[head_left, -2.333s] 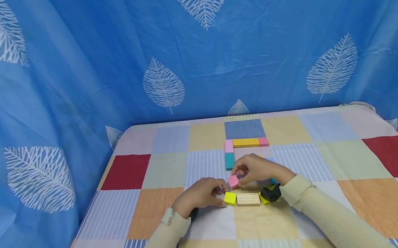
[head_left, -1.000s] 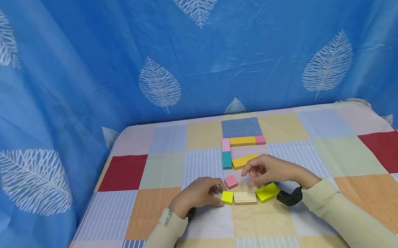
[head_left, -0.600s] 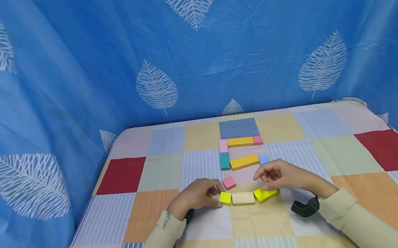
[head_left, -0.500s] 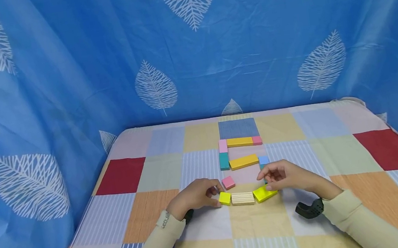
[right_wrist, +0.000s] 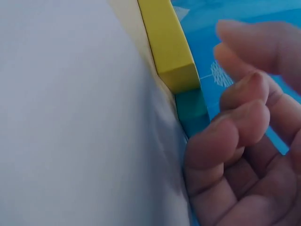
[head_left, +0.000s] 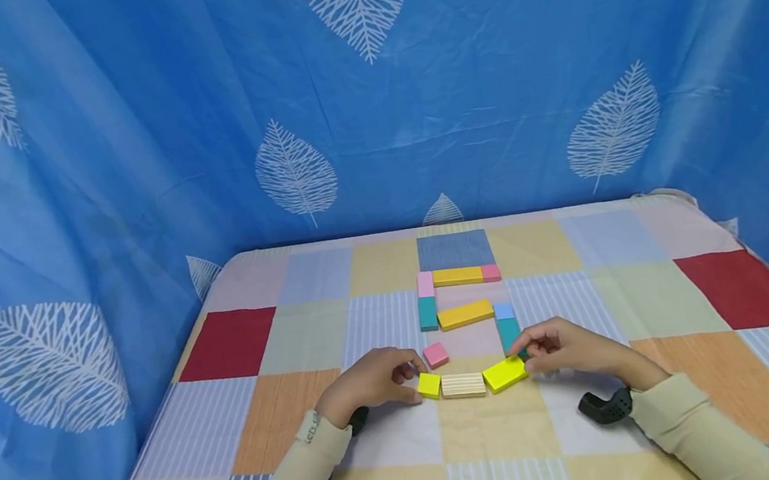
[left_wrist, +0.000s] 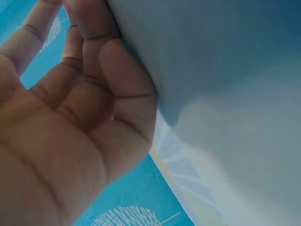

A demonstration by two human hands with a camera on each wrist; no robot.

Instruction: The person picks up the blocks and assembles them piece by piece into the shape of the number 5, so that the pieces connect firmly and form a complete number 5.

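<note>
On the patchwork cloth, a small yellow cube (head_left: 429,385), a ridged pale wooden block (head_left: 463,385) and a yellow oblong block (head_left: 505,374) form a near row. My left hand (head_left: 372,381) lies beside the cube, thumb and forefinger at its left corners; whether they touch is unclear. Its wrist view shows bent fingers (left_wrist: 87,99) with no block between them. My right hand (head_left: 565,346) hovers by the oblong's right end, fingers loosely bent. In the right wrist view, that yellow block and a teal block (right_wrist: 190,106) appear beside the fingers, outside any grip. A pink block (head_left: 435,355) sits behind the cube.
Farther back stand a lilac block (head_left: 425,284), a teal block (head_left: 427,314), two orange bars (head_left: 457,276) (head_left: 466,315) and a small pink block (head_left: 490,273). A light blue block (head_left: 503,311) adjoins another teal block (head_left: 508,332). Blue curtains (head_left: 371,136) surround the table.
My right hand placed the pink block behind the yellow cube, released it and moved right to the yellow oblong's end. My left hand has stayed by the cube; the view has shifted slightly.
</note>
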